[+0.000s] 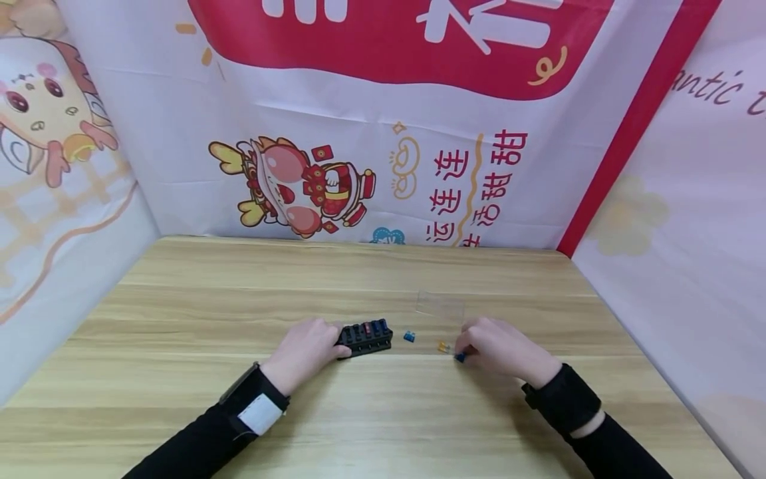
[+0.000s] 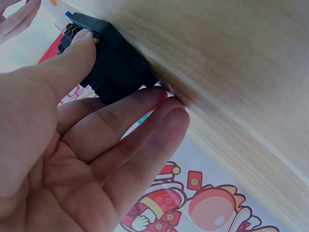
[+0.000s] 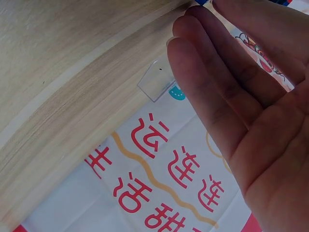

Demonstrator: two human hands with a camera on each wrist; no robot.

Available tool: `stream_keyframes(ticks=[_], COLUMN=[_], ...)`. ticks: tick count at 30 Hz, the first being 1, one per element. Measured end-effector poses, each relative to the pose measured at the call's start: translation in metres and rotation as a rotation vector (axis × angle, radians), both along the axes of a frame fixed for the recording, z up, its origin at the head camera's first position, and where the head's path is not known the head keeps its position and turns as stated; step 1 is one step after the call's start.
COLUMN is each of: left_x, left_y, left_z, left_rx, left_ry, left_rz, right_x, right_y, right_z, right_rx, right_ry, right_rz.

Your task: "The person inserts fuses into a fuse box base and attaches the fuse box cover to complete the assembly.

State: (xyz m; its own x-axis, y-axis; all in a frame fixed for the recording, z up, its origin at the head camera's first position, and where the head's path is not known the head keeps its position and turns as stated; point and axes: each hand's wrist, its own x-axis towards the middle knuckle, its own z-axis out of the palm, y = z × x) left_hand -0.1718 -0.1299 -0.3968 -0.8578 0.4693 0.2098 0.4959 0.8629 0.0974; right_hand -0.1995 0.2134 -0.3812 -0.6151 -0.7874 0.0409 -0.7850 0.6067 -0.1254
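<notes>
A black fuse box (image 1: pixel 366 338) lies on the table with a red and a blue fuse among its slots. My left hand (image 1: pixel 306 352) grips the box's left end, thumb on top and fingers at its side; the left wrist view shows the box's black end (image 2: pixel 118 67) close over the wood. To the right, my right hand (image 1: pixel 493 346) pinches a dark blue blade fuse (image 1: pixel 459 357) between thumb and fingertips, low at the table. Beside those fingertips lies a yellow fuse (image 1: pixel 443 346). A lighter blue fuse (image 1: pixel 409 336) sits between it and the box.
A clear plastic cover (image 1: pixel 439 305) lies behind the loose fuses, also seen as a transparent edge (image 3: pixel 157 82) in the right wrist view. The wooden table (image 1: pixel 239 286) ends at a printed cloth backdrop (image 1: pixel 347 100), with cloth sides left and right.
</notes>
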Motion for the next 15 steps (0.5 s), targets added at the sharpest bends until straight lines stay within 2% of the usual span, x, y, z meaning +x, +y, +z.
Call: stream_keyframes(ticks=[5, 15], left_x=[-0.0001, 0.0013], left_y=[0.0013, 0.0005], left_z=[-0.0007, 0.0006], left_rx=[0.007, 0.007], left_ry=[0.000, 0.000], left_rz=[0.008, -0.001], right_x=[0.0005, -0.0021], right_y=[0.0014, 0.0017], right_z=[-0.0004, -0.0014], right_rx=[0.006, -0.011], right_ry=[0.003, 0.012], right_rz=[-0.001, 0.066])
